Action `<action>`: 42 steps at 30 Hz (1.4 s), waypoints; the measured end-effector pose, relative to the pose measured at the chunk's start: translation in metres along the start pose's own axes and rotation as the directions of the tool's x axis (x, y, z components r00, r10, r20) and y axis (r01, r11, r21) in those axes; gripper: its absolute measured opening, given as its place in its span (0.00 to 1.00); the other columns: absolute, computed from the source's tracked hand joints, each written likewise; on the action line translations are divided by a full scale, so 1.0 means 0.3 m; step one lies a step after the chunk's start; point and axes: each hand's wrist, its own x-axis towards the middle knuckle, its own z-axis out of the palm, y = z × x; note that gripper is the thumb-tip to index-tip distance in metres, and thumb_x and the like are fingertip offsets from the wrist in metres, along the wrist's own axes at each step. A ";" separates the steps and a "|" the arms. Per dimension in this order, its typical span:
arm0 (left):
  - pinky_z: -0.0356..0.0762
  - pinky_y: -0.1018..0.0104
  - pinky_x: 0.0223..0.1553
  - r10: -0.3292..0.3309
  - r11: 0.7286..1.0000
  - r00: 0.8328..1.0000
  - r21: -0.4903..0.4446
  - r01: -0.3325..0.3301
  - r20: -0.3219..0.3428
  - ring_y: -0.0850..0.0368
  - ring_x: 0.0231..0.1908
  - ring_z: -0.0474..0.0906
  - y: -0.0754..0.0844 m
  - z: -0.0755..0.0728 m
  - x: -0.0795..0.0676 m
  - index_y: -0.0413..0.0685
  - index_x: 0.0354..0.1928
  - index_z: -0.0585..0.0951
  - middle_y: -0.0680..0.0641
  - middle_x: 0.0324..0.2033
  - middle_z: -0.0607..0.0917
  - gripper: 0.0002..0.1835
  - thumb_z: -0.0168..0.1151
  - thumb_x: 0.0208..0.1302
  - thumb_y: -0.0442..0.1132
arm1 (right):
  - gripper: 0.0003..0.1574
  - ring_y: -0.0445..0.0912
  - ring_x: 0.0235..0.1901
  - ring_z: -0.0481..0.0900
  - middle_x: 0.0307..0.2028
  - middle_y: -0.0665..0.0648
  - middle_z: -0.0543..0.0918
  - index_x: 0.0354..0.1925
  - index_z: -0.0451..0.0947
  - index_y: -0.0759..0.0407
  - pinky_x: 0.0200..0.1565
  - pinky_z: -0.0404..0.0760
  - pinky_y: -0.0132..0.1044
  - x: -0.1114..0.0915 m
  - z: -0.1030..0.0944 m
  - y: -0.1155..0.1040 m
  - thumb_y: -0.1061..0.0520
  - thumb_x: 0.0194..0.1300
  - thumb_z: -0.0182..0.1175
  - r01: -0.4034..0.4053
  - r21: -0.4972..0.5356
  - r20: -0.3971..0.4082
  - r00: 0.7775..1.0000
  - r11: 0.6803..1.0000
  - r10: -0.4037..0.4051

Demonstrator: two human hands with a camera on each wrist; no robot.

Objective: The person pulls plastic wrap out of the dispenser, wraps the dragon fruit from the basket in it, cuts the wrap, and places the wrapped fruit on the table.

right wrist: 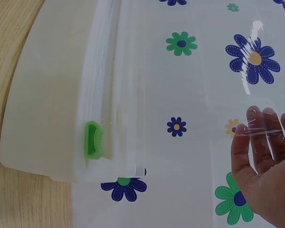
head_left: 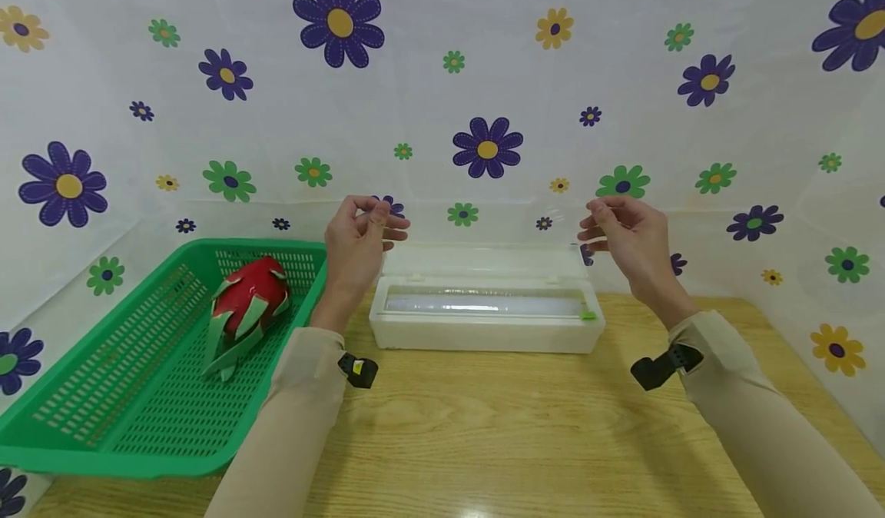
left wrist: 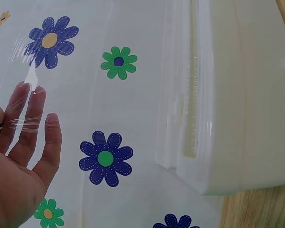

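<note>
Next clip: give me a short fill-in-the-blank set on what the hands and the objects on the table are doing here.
1. The left hand and right hand pinch a sheet of clear ____ above the white dispenser box.
2. The dragon fruit lies in a ____ basket.
3. The slide cutter on the dispenser is ____ in colour.

Missing words: cling film; green; green

A green plastic basket (head_left: 138, 395) stands left of the white plastic wrap dispenser box (head_left: 484, 326) on the wooden table (head_left: 484, 441); a red dragon fruit (head_left: 249, 303) lies inside it.
</note>
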 end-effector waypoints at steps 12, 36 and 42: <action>0.87 0.64 0.41 0.030 0.999 0.999 0.019 -0.029 -0.013 0.60 0.35 0.90 0.018 0.000 0.006 0.49 0.49 0.74 0.43 0.40 0.92 0.16 0.53 0.76 0.54 | 0.22 0.35 0.35 0.87 0.34 0.39 0.86 0.55 0.78 0.61 0.42 0.87 0.30 0.006 -0.003 -0.003 0.46 0.77 0.55 0.014 0.009 -0.012 1.000 1.000 -0.014; 0.86 0.69 0.42 0.058 0.997 0.998 0.043 -0.058 -0.013 0.60 0.35 0.89 0.045 -0.008 0.014 0.48 0.52 0.75 0.44 0.42 0.92 0.18 0.51 0.77 0.55 | 0.22 0.34 0.36 0.87 0.35 0.39 0.85 0.59 0.78 0.61 0.41 0.85 0.25 0.010 -0.011 -0.034 0.48 0.78 0.54 0.034 0.000 -0.014 0.999 0.999 -0.034; 0.87 0.68 0.43 0.062 0.998 0.998 0.033 -0.062 -0.012 0.61 0.35 0.89 0.048 -0.010 0.016 0.48 0.52 0.75 0.42 0.42 0.92 0.18 0.51 0.77 0.54 | 0.22 0.35 0.36 0.87 0.35 0.40 0.85 0.58 0.78 0.61 0.41 0.85 0.26 0.012 -0.014 -0.040 0.47 0.78 0.55 0.035 0.007 -0.011 0.999 0.999 -0.035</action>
